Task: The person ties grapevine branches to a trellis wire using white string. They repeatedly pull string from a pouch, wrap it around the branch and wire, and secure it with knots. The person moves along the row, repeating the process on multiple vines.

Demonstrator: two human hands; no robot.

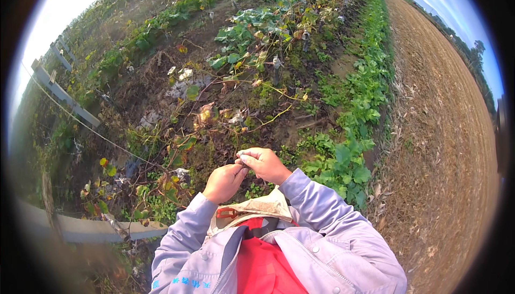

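My right hand pinches a small whitish and dark thing between thumb and fingertips, too small to name. Close beside it, my left hand has its thumb and fingers drawn together, touching the right fingertips. Whether the left fingers also grip the small thing is hidden. Both hands are held in front of my waist, over dark soil and low weeds. A cream cloth waist bag hangs open just below them, with an orange-red object inside it.
Grapevine-like stems with yellowing leaves sprawl ahead. Pale posts stand at left, and a thin wire or cord slants towards the vines. A grey-white post or beam crosses lower left. Leafy green plants border a bare tilled field on the right.
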